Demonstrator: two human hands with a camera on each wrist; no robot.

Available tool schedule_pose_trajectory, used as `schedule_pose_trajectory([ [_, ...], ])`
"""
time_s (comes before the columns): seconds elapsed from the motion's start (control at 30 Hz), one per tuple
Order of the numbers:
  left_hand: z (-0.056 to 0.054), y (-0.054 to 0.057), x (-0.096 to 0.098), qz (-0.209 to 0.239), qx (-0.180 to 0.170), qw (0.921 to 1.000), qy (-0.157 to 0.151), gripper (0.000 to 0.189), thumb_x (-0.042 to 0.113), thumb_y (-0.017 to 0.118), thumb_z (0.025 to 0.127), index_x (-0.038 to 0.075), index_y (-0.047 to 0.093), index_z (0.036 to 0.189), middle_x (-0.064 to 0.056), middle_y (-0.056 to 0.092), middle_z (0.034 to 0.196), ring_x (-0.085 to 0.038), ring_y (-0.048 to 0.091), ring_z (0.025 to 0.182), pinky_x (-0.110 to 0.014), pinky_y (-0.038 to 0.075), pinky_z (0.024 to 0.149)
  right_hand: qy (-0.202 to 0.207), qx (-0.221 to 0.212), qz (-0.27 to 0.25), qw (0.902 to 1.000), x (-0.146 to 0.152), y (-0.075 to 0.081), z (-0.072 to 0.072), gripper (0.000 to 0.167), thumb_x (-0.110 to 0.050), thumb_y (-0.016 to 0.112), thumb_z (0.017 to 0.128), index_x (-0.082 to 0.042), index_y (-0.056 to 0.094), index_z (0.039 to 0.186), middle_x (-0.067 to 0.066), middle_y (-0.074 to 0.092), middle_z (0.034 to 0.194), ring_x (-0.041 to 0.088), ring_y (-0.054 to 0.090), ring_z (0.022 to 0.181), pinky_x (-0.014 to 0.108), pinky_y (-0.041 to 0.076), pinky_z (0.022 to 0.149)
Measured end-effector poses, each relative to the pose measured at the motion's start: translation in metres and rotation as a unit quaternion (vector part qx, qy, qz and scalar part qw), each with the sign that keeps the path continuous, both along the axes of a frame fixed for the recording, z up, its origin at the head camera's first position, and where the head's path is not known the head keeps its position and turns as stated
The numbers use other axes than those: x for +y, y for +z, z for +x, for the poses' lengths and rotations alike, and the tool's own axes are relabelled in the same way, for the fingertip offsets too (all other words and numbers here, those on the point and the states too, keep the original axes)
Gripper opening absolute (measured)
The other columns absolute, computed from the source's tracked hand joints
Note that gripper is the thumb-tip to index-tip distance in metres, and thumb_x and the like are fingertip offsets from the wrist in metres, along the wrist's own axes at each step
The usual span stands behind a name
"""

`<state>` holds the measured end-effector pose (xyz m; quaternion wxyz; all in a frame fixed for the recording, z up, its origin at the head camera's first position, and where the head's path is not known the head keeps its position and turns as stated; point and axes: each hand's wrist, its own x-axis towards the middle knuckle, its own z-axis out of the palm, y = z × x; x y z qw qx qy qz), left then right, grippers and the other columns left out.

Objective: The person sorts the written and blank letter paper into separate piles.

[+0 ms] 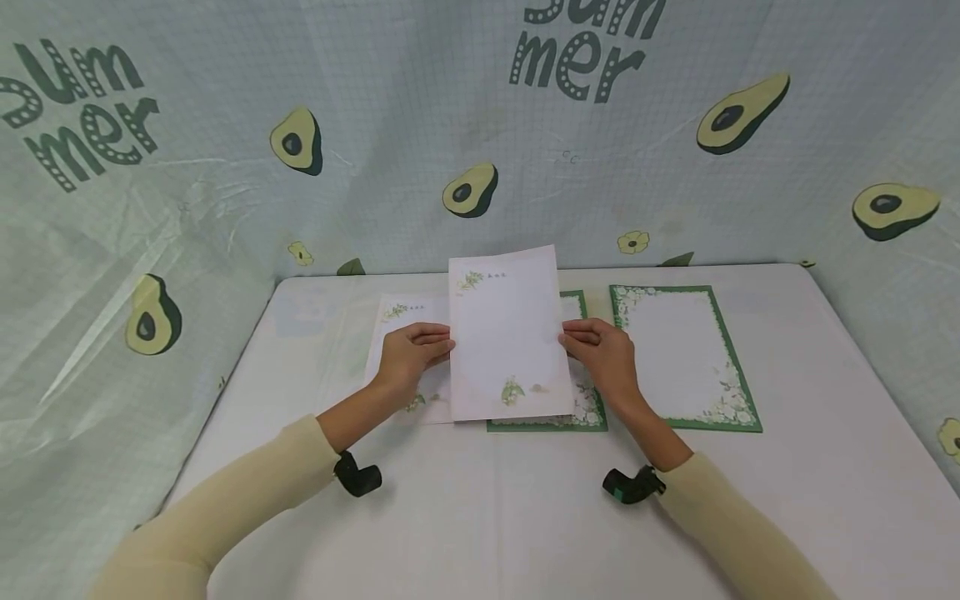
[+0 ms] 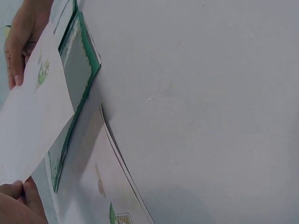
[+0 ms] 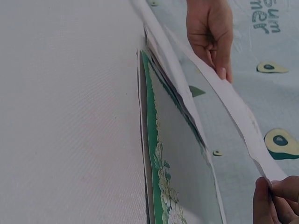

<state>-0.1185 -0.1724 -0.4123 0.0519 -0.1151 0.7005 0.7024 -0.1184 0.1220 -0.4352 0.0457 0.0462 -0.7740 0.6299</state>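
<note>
Both hands hold up one pale pink sheet of paper with small green plant prints. My left hand pinches its left edge between thumb and fingers, and my right hand pinches the right edge. Behind it, in the head view, lies a green-bordered sheet, partly covered. To the left is a similar pink sheet, overlapped by the left hand. In the left wrist view the raised sheet tilts above the green-bordered one. The right wrist view shows the raised sheet nearly edge-on.
Another green-bordered sheet with white flowers lies flat at the right of the white table. A curtain printed with avocados hangs behind and at both sides. A black wrist camera sits on the left wrist, another on the right.
</note>
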Motion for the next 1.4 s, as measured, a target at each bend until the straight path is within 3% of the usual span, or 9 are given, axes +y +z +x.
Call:
schedule_pose_trajectory([
  [0.53,0.006,0.007,-0.007,-0.001,0.006,1.0000,0.006,0.029,-0.004,0.070,0.094,-0.009,0.065,0.121,-0.011,0.074,0.103,-0.011,0.073,0.090,-0.028,0.061,0.086,0.003,0.004,-0.013,0.9999,-0.009,0.000,-0.002,0.025,-0.014,0.074,0.095,0.001,0.072,0.116,0.019,0.074,0.107,0.014,0.073,0.094,0.020,0.061,0.079],
  [0.9,0.007,0.005,-0.012,-0.001,0.008,0.9999,0.015,0.029,-0.003,0.071,0.093,-0.009,0.066,0.121,-0.009,0.074,0.101,-0.010,0.073,0.089,-0.027,0.062,0.085,-0.005,-0.012,-0.008,0.9999,-0.015,0.001,-0.002,0.025,-0.016,0.076,0.094,-0.001,0.073,0.114,0.016,0.075,0.106,0.020,0.074,0.096,0.019,0.061,0.077],
  [1.4,0.010,0.004,-0.022,-0.010,0.011,0.9998,0.016,0.029,-0.003,0.070,0.094,-0.009,0.065,0.122,-0.012,0.074,0.105,-0.011,0.073,0.091,-0.027,0.061,0.085,0.003,-0.009,-0.032,0.9994,-0.023,-0.001,-0.002,0.023,-0.011,0.075,0.094,0.001,0.073,0.113,0.018,0.074,0.106,0.010,0.073,0.090,0.022,0.062,0.078],
])
